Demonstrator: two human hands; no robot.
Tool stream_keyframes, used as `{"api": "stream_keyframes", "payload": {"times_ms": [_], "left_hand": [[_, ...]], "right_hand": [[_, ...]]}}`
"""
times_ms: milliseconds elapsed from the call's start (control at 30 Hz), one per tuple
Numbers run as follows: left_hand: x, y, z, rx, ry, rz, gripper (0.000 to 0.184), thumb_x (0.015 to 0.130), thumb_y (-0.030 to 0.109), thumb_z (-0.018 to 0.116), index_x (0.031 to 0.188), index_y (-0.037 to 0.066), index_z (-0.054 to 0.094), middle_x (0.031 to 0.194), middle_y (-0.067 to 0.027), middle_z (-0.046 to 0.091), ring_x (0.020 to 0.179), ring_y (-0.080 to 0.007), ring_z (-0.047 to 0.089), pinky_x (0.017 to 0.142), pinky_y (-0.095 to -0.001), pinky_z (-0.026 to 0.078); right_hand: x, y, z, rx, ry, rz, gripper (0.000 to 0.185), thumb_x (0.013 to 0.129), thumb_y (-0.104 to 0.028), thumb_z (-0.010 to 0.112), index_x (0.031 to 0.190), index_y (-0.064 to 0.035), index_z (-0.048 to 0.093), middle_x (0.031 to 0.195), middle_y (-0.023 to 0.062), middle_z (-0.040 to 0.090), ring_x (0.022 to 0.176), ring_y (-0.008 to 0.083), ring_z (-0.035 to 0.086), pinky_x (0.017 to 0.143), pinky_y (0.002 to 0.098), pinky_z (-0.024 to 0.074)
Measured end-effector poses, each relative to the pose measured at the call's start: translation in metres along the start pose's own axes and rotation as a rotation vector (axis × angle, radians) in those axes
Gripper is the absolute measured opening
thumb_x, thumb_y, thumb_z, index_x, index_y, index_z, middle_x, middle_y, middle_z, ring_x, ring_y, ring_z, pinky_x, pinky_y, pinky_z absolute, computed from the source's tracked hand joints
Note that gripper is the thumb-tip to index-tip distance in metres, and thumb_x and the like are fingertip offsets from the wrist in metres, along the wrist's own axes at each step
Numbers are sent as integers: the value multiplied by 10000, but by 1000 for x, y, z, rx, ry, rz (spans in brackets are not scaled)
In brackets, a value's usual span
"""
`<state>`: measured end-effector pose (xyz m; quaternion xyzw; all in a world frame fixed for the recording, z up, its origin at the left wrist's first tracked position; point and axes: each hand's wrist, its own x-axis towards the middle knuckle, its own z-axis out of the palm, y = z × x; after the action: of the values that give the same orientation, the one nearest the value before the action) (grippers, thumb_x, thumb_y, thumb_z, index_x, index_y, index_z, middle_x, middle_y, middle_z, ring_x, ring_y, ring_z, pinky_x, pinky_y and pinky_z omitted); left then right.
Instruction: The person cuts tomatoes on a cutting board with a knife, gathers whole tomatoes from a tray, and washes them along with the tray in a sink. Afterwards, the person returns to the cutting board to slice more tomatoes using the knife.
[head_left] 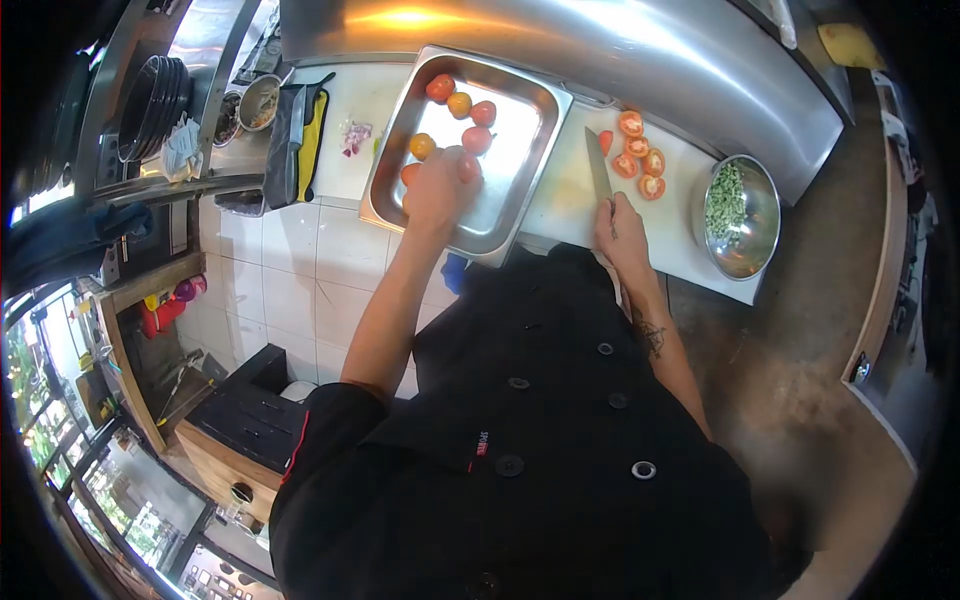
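My left hand point(438, 192) reaches into a steel tray point(512, 215), its fingers closed around a tomato point(468, 168). Several whole red and orange tomatoes point(477, 140) lie in the tray, a few partly hidden behind this hand. My right hand point(622, 232) grips a kitchen knife point(598, 168) by its handle, blade pointing away from me over the white cutting board point(572, 195). Beside the blade is a small red tomato piece point(606, 142). Several cut tomato halves point(637, 147), cut faces up, sit just right of it.
At the board's right end stands a steel bowl point(748, 255) of chopped green vegetable point(726, 205). Left of the tray are chopped red onion point(355, 138) and a black-and-yellow knife roll point(312, 145). A small metal bowl point(261, 103) and stacked black plates point(157, 105) stand farther left.
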<state>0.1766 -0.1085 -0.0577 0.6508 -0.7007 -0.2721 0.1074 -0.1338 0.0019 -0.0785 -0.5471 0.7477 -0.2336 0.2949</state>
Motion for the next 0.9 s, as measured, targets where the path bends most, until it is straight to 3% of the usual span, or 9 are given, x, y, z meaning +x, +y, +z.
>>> {"api": "stream_keyframes", "payload": {"times_ms": [100,167,200,333,400,433,600,767,900], "left_hand": [[6,4,-27,-118,1,12,510,871,410,821,1211,36,756,1021,-181,774,904,-345,761,806,-457,600],[2,1,-41,-391,68,-130,548,886,408,831,1261,24,723,1057,-183,776,866,-311,751,798,-436,596],[-4,2,-41,-383,57,-131,548,886,408,831,1261,24,723,1057,-183,776,866,-311,751,798,-436,596],[-17,-7,-27,-176,70,25,514,859,347,872,1228,50,672,1135,-168,724,924,-319,735,826,-431,599],[-32,-11,-15,76,32,347,435,837,306,866,1158,82,677,1172,-148,699,998,-361,727,842,-467,603],[-33,-9,-12,98,-14,334,462,762,202,871,1184,134,694,1096,-123,685,1036,-355,713,829,-490,594],[-24,-12,-20,14,1,375,245,811,150,774,1048,100,737,1047,-103,702,1008,-350,703,819,-486,582],[2,-49,-26,141,-199,623,312,864,110,746,1176,105,747,1130,-111,767,1103,-346,723,929,-449,576],[13,-59,-55,-54,-200,594,341,877,144,780,1208,92,717,1157,-146,717,1010,-343,714,854,-450,577]], "right_hand": [[1,-3,1,30,-21,45,323,1108,-261,531,952,22,548,722,214,630,627,329,636,614,448,474],[1,-15,-4,95,-11,83,325,1108,-273,533,964,17,552,728,238,642,647,394,654,618,480,482],[-2,-20,-4,156,-12,110,327,1108,-285,535,975,13,555,734,262,654,668,458,673,622,513,490],[-3,-20,2,177,30,113,346,1117,-302,531,978,14,556,699,243,641,640,421,676,608,500,486],[-1,-30,-4,150,-10,190,347,1120,-299,527,981,18,553,727,252,651,660,424,676,620,496,489],[1,-30,-3,159,-9,182,347,1120,-299,527,981,18,553,727,252,651,660,424,676,620,496,489],[8,-13,23,295,165,67,346,1121,-284,539,974,29,557,814,250,675,708,353,678,657,457,505],[-13,-86,58,577,150,321,363,952,-300,849,1079,-5,681,849,105,717,725,230,657,714,392,547],[-10,-114,101,449,354,144,337,936,-250,859,1112,-5,706,881,94,728,770,191,661,745,363,548]]}}
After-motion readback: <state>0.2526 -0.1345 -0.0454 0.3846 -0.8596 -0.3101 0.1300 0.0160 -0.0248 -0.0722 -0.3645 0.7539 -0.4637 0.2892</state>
